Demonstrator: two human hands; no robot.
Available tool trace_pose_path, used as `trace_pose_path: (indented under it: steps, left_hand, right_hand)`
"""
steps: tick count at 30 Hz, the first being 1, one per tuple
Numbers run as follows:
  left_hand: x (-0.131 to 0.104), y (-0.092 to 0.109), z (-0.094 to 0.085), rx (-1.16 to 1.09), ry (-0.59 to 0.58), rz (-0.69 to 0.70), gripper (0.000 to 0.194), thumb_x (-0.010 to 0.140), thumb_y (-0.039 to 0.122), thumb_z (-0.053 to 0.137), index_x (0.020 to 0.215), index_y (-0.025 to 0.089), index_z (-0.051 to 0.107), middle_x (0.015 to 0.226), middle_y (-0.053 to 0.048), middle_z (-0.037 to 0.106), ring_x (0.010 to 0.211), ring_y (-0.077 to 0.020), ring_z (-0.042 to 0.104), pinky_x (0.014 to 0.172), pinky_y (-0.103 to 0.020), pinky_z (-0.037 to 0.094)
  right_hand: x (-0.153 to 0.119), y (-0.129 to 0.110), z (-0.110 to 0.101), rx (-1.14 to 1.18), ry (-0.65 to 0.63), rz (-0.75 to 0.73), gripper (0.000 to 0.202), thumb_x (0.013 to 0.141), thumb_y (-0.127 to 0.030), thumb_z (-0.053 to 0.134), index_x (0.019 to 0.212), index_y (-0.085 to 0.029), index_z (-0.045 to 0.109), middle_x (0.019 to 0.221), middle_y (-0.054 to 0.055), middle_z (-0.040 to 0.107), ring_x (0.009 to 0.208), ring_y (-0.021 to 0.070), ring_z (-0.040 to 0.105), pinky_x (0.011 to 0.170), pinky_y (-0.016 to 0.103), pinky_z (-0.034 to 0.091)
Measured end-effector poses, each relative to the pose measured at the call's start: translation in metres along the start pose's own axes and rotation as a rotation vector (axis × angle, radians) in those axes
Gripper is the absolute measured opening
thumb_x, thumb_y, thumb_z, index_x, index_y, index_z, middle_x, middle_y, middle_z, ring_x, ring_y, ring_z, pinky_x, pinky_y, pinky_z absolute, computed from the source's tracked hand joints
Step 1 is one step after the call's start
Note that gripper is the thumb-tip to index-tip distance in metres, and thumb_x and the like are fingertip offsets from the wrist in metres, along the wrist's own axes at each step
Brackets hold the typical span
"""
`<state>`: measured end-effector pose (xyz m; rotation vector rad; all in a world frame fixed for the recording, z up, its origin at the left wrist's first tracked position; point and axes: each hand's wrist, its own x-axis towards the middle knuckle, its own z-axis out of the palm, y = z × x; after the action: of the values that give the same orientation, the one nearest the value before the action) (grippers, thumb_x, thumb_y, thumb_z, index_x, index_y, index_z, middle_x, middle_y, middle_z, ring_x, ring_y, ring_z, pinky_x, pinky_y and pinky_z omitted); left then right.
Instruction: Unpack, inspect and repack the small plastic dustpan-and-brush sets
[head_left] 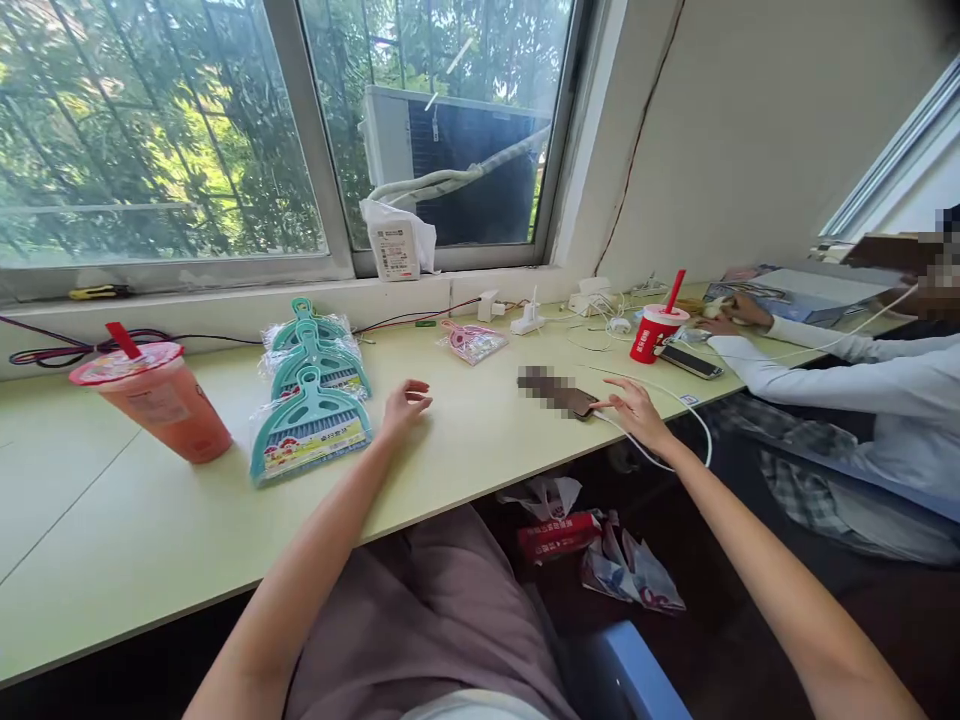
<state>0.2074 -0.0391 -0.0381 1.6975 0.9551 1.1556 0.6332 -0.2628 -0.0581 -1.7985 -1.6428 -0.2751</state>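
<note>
My left hand (406, 408) rests on the pale table (465, 450), fingers loosely bent and apart, with nothing in them. Beside it lie several turquoise mini dustpan-and-brush sets (311, 430) in clear wrap, in an overlapping row. My right hand (634, 412) has its fingers stretched out, the tips at the near right end of a phone (577, 400). Part of the phone is pixelated. A white charging cable (634, 440) runs from that end, under my right hand. Between and beyond my hands sits a wrapped pink dustpan set (474, 342).
A large cup of red drink (161, 400) stands at the left. A red cup with straw (658, 332) and another phone (691, 362) are at the right, near a co-worker's hands (731, 315). Chargers and cables (596, 298) line the wall. Bags (630, 570) lie below the table.
</note>
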Motion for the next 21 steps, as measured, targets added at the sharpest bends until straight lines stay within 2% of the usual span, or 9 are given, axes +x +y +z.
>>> trace_pose_path:
  steps: [4, 9, 12, 15, 21]
  left_hand:
    - [0.002, -0.003, -0.001, 0.001, -0.050, 0.045, 0.029, 0.063, 0.033, 0.077, 0.086, 0.020, 0.065, 0.097, -0.006, 0.070, 0.082, -0.0185, 0.067, 0.074, -0.030, 0.053]
    - [0.001, -0.002, -0.005, 0.003, -0.078, 0.048, 0.042, 0.060, 0.046, 0.078, 0.089, 0.019, 0.064, 0.100, -0.008, 0.069, 0.087, -0.0224, 0.066, 0.078, -0.036, 0.052]
    - [0.001, -0.001, -0.005, -0.018, -0.077, 0.049, 0.042, 0.059, 0.046, 0.079, 0.088, 0.019, 0.064, 0.098, -0.008, 0.069, 0.086, -0.0227, 0.067, 0.079, -0.037, 0.052]
    - [0.001, 0.001, -0.005, -0.049, -0.066, 0.047, 0.041, 0.058, 0.044, 0.079, 0.086, 0.018, 0.064, 0.098, -0.008, 0.070, 0.085, -0.0223, 0.067, 0.079, -0.037, 0.052]
    - [0.001, 0.003, -0.005, -0.091, -0.075, 0.044, 0.033, 0.059, 0.039, 0.076, 0.082, 0.017, 0.066, 0.088, -0.008, 0.070, 0.079, -0.0199, 0.064, 0.078, -0.036, 0.051]
  right_hand:
    - [0.007, -0.001, 0.014, -0.018, -0.017, 0.008, 0.064, 0.097, -0.061, 0.023, 0.101, -0.028, 0.078, 0.133, 0.010, 0.057, 0.127, 0.0300, 0.047, 0.113, 0.050, 0.035]
    - [0.036, -0.017, 0.027, -0.095, -0.129, 0.010, 0.069, 0.096, -0.066, 0.018, 0.122, -0.028, 0.069, 0.143, 0.010, 0.050, 0.136, 0.0326, 0.040, 0.111, 0.054, 0.036]
    - [0.052, -0.030, 0.021, -0.093, -0.099, -0.024, 0.068, 0.096, -0.065, 0.017, 0.130, -0.027, 0.062, 0.146, 0.010, 0.048, 0.139, 0.0314, 0.038, 0.111, 0.054, 0.036]
    - [0.060, -0.038, 0.011, -0.096, -0.066, -0.043, 0.064, 0.097, -0.064, 0.020, 0.129, -0.027, 0.063, 0.145, 0.009, 0.050, 0.139, 0.0313, 0.038, 0.111, 0.054, 0.036]
    - [0.048, -0.033, 0.000, -0.126, -0.093, -0.039, 0.054, 0.098, -0.057, 0.029, 0.119, -0.027, 0.068, 0.139, 0.009, 0.056, 0.129, 0.0319, 0.049, 0.105, 0.055, 0.040]
